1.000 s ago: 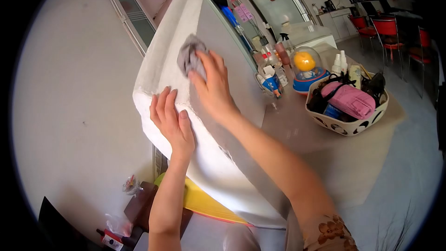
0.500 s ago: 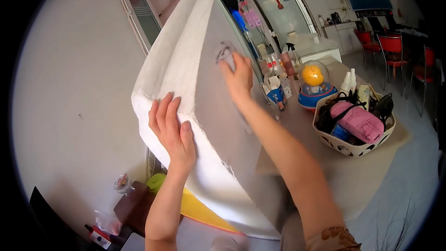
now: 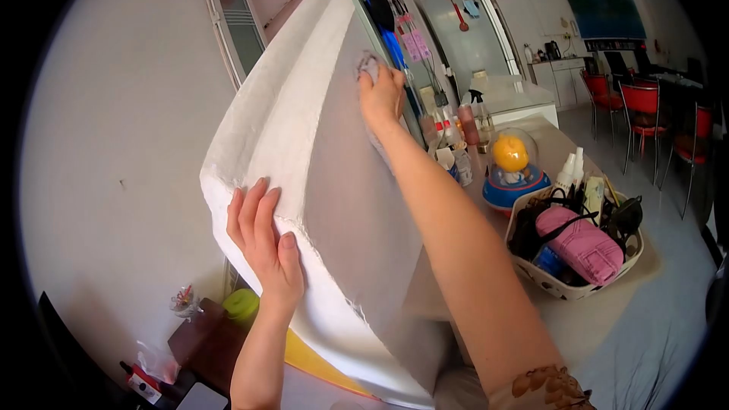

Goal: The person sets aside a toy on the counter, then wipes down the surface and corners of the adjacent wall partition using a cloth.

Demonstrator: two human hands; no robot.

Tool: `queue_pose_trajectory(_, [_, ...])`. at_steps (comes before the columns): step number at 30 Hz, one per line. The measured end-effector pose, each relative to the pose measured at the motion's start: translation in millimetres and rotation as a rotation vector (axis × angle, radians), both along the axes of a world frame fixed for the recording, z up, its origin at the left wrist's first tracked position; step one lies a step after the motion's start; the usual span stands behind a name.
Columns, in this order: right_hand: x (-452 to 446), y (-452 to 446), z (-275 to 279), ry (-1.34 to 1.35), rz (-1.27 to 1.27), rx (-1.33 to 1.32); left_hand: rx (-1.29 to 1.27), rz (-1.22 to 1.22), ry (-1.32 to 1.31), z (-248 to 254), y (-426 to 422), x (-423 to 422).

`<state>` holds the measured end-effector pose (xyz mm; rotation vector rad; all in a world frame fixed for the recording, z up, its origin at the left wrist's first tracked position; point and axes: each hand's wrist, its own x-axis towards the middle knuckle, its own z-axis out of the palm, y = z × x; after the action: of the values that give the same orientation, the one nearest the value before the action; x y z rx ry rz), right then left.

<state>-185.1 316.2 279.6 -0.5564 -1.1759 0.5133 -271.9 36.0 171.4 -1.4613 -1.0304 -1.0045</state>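
Note:
A large white object with a rough, uneven edge point(image 3: 285, 121) leans across the middle of the view; what it is made of I cannot tell. Its right side is a flat grey face point(image 3: 345, 182). My left hand point(image 3: 266, 239) rests on the white edge, fingers stretched out and lying against it. High on the grey face, my right hand point(image 3: 382, 97) is closed on a crumpled greyish cloth point(image 3: 368, 63). The cloth appears to touch the face near its upper right border, and my fingers partly cover it.
To the right, a table holds a basket point(image 3: 563, 286) with a pink pouch point(image 3: 581, 244), a domed toy point(image 3: 515, 171) and several bottles. Red chairs point(image 3: 642, 106) stand farther back. At lower left are a dark brown piece of furniture point(image 3: 209, 338) and a green item point(image 3: 241, 305).
My right hand has moved the cloth slightly up along the grey face. The view has shifted a little. My left hand stays on the white edge.

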Motion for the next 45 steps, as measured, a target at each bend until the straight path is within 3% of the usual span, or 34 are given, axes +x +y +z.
queue_pose_trajectory(6, [25.9,33.8,0.2,-0.249,0.079,-0.500,-0.002,-0.006,-0.021,-1.1,-2.0,4.3])
queue_pose_trajectory(9, [18.8,111.7,11.3,-0.164,0.191,-0.431,0.014,-0.003,-0.028,-1.1,-0.7,3.2])
queue_pose_trajectory(12, [15.7,120.5,30.4,-0.140,0.079,-0.032,0.013,0.002,-0.020,-0.5,-0.1,0.4])
queue_pose_trajectory(15, [15.0,114.9,50.4,-0.379,-0.138,0.098,0.014,0.001,-0.030,-1.5,-0.3,-1.6])
queue_pose_trajectory(19, [19.1,152.6,57.4,-0.478,0.038,0.058,0.035,-0.019,-0.036,-2.5,3.8,-2.7])
queue_pose_trajectory(22, [29.5,140.2,44.8,-0.623,-0.030,0.004,0.024,-0.004,-0.023,-1.6,1.8,0.4])
queue_pose_trajectory(25, [35.4,114.0,19.7,-0.569,0.036,0.011,0.029,0.002,-0.013,-1.4,0.9,1.7])
queue_pose_trajectory(29, [45.6,53.3,-0.1,-0.544,0.020,-0.275,0.046,-0.029,-0.032,-2.1,3.5,3.6])
queue_pose_trajectory(33, [45.5,52.1,-7.9,-0.560,0.086,-0.366,0.046,-0.018,-0.031,-1.6,0.7,5.6])
queue_pose_trajectory(36, [60.6,61.5,-8.6,-0.406,0.258,-0.385,0.033,0.006,-0.018,-1.0,-1.0,3.5])
queue_pose_trajectory(39, [62.9,89.4,-10.8,0.058,0.434,-0.153,0.012,0.016,-0.016,0.2,-4.8,4.1])
queue_pose_trajectory(40, [62.4,97.0,-9.5,0.069,0.426,-0.036,0.012,0.018,-0.013,0.8,-4.8,3.1])
queue_pose_trajectory(43, [67.6,101.2,1.6,-0.320,0.020,-0.011,0.015,0.015,-0.016,-0.1,-1.5,0.7])
queue_pose_trajectory(45, [74.8,65.3,12.7,-0.569,-0.120,-0.185,0.021,0.007,-0.032,-1.1,-0.4,1.4])
